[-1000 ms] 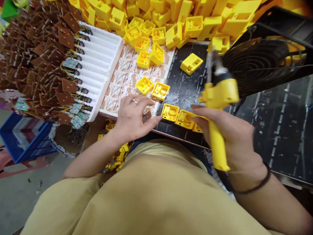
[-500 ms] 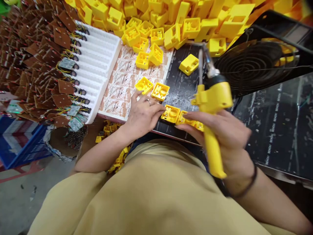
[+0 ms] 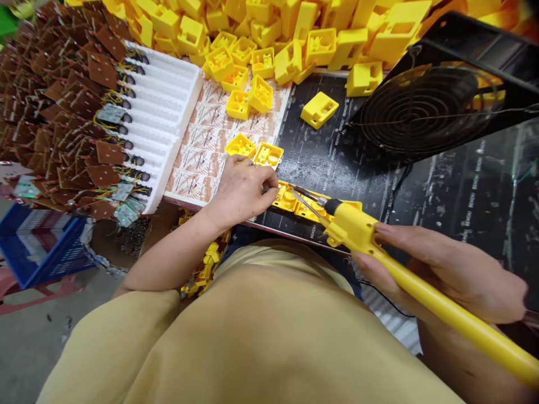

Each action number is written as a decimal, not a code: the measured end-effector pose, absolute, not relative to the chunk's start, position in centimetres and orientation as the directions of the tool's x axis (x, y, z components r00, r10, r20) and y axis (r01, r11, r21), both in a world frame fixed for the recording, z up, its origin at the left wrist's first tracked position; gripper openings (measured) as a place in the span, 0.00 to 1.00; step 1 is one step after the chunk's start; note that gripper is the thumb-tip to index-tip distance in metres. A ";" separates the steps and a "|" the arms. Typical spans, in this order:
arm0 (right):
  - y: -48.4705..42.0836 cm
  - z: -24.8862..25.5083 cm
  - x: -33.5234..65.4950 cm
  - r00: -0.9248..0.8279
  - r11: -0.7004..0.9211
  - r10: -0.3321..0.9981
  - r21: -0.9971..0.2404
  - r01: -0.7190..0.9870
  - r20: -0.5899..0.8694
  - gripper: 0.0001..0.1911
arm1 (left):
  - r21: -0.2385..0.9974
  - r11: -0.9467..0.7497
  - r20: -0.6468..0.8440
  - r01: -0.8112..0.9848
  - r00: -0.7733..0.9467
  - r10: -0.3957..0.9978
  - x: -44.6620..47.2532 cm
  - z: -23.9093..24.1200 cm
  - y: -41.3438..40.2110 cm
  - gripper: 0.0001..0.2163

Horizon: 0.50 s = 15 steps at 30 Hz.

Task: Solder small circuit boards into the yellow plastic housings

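My right hand (image 3: 450,269) is wrapped round the long handle of a yellow soldering iron (image 3: 357,227). Its metal tip points left and down onto a small yellow plastic housing (image 3: 290,199) at the near edge of the black mat (image 3: 337,157). My left hand (image 3: 242,188), a ring on one finger, has its fingers pinched against the left side of that housing; what they pinch is hidden. Two more open yellow housings (image 3: 255,150) lie just beyond my left hand.
A big heap of yellow housings (image 3: 273,33) fills the back. A white foam tray (image 3: 162,118) with brown circuit boards (image 3: 63,112) is on the left. A black fan (image 3: 425,106) stands at the right. A blue crate (image 3: 37,247) sits low at the left.
My right hand has swung the soldering iron down from upright, so its tip now rests on the housing. My left hand has closed in on the housing's left side.
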State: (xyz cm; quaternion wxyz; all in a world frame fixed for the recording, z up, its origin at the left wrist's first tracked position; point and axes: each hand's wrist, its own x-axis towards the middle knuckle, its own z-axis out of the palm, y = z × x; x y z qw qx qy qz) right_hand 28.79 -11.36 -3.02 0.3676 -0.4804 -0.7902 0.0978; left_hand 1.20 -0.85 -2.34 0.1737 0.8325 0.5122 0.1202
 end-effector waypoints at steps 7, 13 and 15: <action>-9.8 -2.4 27.6 -0.414 0.657 0.745 -0.467 0.592 0.524 0.02 | 0.360 -0.433 -0.072 0.826 0.488 0.870 1.5 -1.7 0.3 0.09; -8.9 -0.2 26.9 -0.512 0.736 0.672 -0.407 0.542 0.534 0.12 | 0.303 -0.442 -0.125 0.844 0.495 0.860 1.7 -1.2 0.6 0.11; -8.7 0.1 27.7 -0.484 0.692 0.719 -0.447 0.567 0.499 0.08 | 0.285 -0.443 -0.139 0.850 0.493 0.859 1.8 -1.1 0.6 0.11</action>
